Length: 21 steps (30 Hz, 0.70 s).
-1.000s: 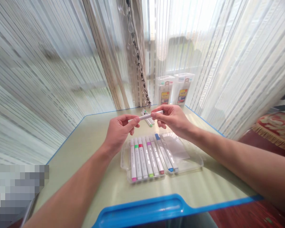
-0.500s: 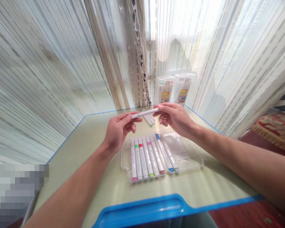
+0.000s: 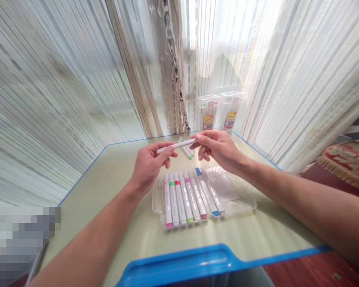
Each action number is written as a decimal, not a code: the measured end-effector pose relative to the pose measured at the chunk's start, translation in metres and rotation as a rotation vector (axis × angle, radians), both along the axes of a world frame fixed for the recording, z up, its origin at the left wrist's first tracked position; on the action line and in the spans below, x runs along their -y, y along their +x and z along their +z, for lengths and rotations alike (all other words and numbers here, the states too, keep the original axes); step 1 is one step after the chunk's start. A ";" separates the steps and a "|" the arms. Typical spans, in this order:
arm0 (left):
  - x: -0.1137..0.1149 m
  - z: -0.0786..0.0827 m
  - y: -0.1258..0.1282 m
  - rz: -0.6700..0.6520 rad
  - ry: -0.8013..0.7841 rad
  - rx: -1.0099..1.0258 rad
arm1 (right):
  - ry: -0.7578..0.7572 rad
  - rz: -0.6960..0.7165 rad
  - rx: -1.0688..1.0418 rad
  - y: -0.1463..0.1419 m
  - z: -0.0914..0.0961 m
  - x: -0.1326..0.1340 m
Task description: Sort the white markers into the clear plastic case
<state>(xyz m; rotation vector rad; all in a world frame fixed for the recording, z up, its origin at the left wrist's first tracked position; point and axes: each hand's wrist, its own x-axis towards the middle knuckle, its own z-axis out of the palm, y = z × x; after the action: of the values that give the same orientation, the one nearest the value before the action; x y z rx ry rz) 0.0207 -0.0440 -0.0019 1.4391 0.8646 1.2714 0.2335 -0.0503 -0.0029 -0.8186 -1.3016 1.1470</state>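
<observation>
A white marker (image 3: 184,144) is held nearly level above the table, tilted slightly up to the right. My left hand (image 3: 151,163) pinches its left part between thumb and fingers, and my right hand (image 3: 217,147) grips its right end. Beneath my hands lies an open clear plastic case (image 3: 155,205). Several white markers (image 3: 184,199) with coloured ends stand in a row in its left half. A blue-ended marker (image 3: 207,193) and a grey-ended one lean across into the right half, next to a pale sheet (image 3: 223,185).
A few loose markers (image 3: 186,151) lie on the table (image 3: 107,191) behind the held one. Two upright clear marker cases (image 3: 208,113) stand at the back edge, against string curtains (image 3: 77,71). A blue tray rim (image 3: 179,265) runs along the front.
The marker has shifted left through my left hand, so its left end now sticks out past the thumb. My right hand has moved slightly left with it.
</observation>
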 end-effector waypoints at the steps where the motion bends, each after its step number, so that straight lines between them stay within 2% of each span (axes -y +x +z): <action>1: 0.001 0.000 0.001 -0.004 0.016 -0.018 | 0.003 0.005 0.014 0.000 0.000 0.000; 13: 0.007 -0.004 0.005 -0.094 0.113 -0.196 | 0.037 0.058 0.169 -0.007 0.001 0.009; 21: 0.006 0.000 0.005 -0.022 0.100 -0.155 | -0.009 0.046 0.085 -0.005 0.004 0.007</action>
<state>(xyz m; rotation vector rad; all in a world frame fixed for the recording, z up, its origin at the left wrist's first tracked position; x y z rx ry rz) 0.0261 -0.0500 -0.0018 1.6390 0.8950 1.2131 0.2283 -0.0574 0.0013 -0.8553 -1.3927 1.1656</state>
